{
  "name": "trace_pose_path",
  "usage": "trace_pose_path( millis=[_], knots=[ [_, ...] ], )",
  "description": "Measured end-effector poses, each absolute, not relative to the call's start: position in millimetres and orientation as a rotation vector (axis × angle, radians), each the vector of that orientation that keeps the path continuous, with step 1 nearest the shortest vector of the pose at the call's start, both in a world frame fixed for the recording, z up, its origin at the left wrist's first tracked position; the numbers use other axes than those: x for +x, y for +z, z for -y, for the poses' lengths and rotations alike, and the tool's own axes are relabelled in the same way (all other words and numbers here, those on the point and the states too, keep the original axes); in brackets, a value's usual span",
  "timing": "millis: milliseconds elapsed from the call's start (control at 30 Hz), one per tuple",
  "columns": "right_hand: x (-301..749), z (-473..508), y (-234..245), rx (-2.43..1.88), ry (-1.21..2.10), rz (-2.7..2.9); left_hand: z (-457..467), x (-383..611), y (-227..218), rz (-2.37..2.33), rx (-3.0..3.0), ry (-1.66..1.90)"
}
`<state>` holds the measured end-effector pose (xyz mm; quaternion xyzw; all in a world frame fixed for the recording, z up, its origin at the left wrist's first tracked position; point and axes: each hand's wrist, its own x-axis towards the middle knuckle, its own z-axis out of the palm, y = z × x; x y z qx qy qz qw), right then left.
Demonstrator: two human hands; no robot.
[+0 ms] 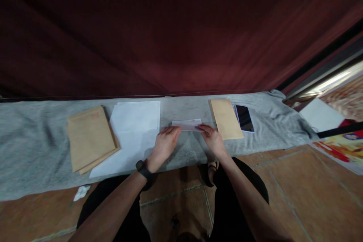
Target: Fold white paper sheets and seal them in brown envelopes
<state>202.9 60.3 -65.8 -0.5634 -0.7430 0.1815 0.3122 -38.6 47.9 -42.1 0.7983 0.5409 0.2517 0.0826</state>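
Observation:
A folded white sheet of paper lies in a narrow strip on the grey cloth in front of me. My left hand has its fingers closed on the strip's left end. At the right end, my right hand pinches the same paper between thumb and fingers. To the left of my left hand rests a stack of white paper sheets. A brown envelope lies flat just beyond my right hand. Parts of the folded paper's ends are hidden under my fingers.
Several brown envelopes are piled at the left, overlapping the white sheets. A phone lies right of the single envelope. The grey cloth covers a long, narrow surface against a dark red curtain. Crumpled white tissue sits on the tiled floor.

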Motion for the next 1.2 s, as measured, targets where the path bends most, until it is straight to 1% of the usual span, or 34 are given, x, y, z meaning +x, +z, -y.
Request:
trace_pose_path(
  millis=[167,367,567,700,833,1000,1100,1200],
  knots=[
    [202,-64,-56,-1.415,0.582,1.786,-57,-45,-36,-1.579,2.103,1.03],
    [197,-64,-44,-1.329,0.671,1.607,-69,-50,-37,-1.645,1.75,1.025],
    [194,-67,-44,-1.31,0.797,1.405,-67,-50,-32,-1.559,1.679,1.124],
    [197,-70,-43,-1.236,0.878,1.431,-65,-53,-27,-1.558,1.828,1.175],
    [200,-70,-42,-1.155,0.839,1.511,-65,-57,-31,-1.401,2.126,1.147],
    [203,-67,-51,-1.191,0.813,1.539,-59,-61,-36,-1.386,2.471,0.917],
    [207,-66,-57,-1.187,0.81,1.595,-53,-61,-36,-1.424,2.582,0.764],
    [211,-65,-61,-1.228,0.764,1.689,-47,-59,-40,-1.363,2.65,0.65]
  ],
)
